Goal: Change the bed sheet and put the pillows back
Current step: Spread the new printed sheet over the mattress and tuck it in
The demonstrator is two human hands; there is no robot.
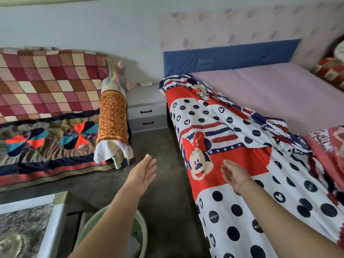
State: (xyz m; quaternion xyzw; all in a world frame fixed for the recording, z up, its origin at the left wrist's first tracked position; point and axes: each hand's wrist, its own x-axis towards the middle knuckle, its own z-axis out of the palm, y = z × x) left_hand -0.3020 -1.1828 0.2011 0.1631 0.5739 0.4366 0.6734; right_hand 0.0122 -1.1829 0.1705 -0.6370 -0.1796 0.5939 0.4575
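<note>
A red, white and navy cartoon-mouse bed sheet (232, 164) lies rumpled over the left half of the bed and hangs down its side. The far right part of the mattress shows a plain pink cover (279, 86) below a blue headboard (232, 56). My left hand (143, 174) reaches out over the floor with straight fingers and holds nothing. My right hand (234, 174) hovers at the sheet's hanging edge with loosely curled fingers that grip nothing. A long bolster pillow (113, 123) in an orange cover lies on the floor quilts to the left. A red patterned pillow (331, 71) sits at the far right.
Patchwork quilts (46, 101) cover the floor at left. A grey two-drawer nightstand (147, 108) stands between them and the bed. A green basin (141, 229) sits under my left forearm, beside a white-framed panel (50, 226). Dark carpet (163, 192) runs along the bed.
</note>
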